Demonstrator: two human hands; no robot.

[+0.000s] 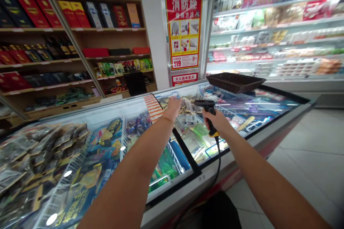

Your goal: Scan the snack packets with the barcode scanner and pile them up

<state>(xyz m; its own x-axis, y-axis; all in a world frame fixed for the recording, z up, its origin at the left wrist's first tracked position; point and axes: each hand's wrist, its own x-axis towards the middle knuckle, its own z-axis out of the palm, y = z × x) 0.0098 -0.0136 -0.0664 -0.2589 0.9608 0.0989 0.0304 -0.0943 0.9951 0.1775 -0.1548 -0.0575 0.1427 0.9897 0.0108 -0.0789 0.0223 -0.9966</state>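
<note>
My right hand (217, 120) grips a black barcode scanner (209, 109) with a yellow base and a cable hanging from it. The scanner's head points left, over the chest freezer (185, 188). My left hand (174, 105) reaches to the far side of the freezer, beside clear plastic packages (189, 105). Its fingers look drawn together, but what they hold is too small to make out. Green packages (200, 132) lie in the freezer below my hands.
A dark brown tray (236, 81) rests on the freezer's far right corner. On the left, dried goods in clear bags (45, 146) are piled up. Wooden shelves (107, 30) with boxes stand behind, and a lit refrigerated display (276, 37) stands at right. The scanner cable (219, 164) hangs over the front edge.
</note>
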